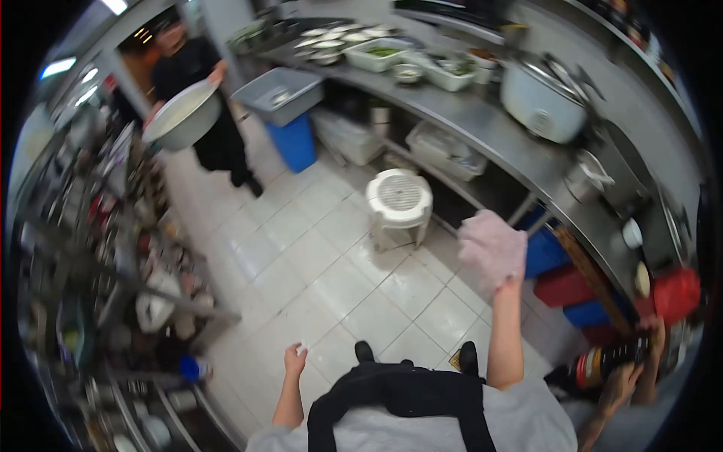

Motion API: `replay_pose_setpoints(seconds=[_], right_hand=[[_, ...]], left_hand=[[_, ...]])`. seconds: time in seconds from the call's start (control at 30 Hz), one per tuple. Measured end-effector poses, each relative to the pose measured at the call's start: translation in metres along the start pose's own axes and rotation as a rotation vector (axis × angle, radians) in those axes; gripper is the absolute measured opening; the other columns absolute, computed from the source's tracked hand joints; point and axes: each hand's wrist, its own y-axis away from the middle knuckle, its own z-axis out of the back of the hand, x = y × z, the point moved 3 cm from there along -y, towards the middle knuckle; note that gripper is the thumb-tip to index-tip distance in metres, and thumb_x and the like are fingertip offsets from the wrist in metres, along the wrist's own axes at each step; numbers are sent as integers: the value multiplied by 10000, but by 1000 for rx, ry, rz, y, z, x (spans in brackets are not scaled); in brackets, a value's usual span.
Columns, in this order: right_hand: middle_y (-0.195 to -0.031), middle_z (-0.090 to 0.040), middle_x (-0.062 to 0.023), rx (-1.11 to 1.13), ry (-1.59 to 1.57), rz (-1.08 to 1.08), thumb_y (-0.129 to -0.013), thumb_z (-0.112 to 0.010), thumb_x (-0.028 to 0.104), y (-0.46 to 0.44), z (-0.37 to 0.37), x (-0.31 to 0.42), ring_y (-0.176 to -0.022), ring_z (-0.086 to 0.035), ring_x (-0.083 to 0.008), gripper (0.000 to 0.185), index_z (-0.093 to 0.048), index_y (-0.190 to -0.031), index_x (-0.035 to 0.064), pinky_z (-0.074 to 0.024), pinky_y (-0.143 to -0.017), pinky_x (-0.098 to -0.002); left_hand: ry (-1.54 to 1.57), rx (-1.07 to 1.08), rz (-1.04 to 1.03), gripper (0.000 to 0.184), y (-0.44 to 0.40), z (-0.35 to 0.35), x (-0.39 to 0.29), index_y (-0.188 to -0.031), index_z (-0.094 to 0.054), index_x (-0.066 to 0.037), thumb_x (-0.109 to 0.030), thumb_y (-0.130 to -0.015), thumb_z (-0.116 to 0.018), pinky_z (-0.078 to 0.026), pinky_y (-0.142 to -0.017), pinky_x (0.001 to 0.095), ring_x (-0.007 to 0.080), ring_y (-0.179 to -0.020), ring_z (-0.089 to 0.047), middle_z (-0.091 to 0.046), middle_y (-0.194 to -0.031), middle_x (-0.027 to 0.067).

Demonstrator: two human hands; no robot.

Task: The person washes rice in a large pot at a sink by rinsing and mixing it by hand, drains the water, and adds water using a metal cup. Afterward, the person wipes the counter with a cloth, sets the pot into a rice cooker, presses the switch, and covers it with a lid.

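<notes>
A pink cloth (491, 248) is in my right hand (509, 280), held out over the floor beside the steel counter (482, 124). The cloth covers most of that hand's fingers. My left hand (296, 358) hangs lower, over the tiled floor, with nothing in it and its fingers slightly bent and apart. Beyond the cloth, to its upper left, stands a white plastic stool (399, 199).
A person (215, 128) at the upper left carries a large white basin (183, 117). A grey tub (279, 94) sits on a blue bin (292, 143). Another person's hands (622, 383) hold a dark container at the lower right. Cluttered shelves (143, 286) line the left.
</notes>
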Motion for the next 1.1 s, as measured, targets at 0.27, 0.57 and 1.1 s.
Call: replay_pose_setpoints(seconds=[0.27,0.57,1.1], right_hand=[[-1175,-418,-106,126,109,328,-824,-422,397,25,5,60,-1016,-446,-262,522,-346,-1209,52,-407,-841,-385],[-1235,-393,-127,209,-217,-353,-809,-356,535,28,6,-136,-1131,-376,-318,641,-343,-1231,53,-300,-943,-484],[-1139,-467,-138,261,-575,-265,-788,-484,435,-136,-164,-459,-1060,-437,-306,574,-403,-1158,3,-351,-909,-437]], left_hand=[[-53,457,834,515,192,7,149,-1016,-561,-21,-425,-696,-574,-385,-873,369,288,-1019,-492,-530,-1082,155],[-157,276,256,493,111,30,86,-1083,-521,-46,-346,-697,-582,-425,-817,349,284,-944,-537,-547,-1041,175],[-305,246,748,521,170,255,302,-1103,-514,-74,-365,-680,-601,-434,-795,339,264,-887,-566,-593,-963,134]])
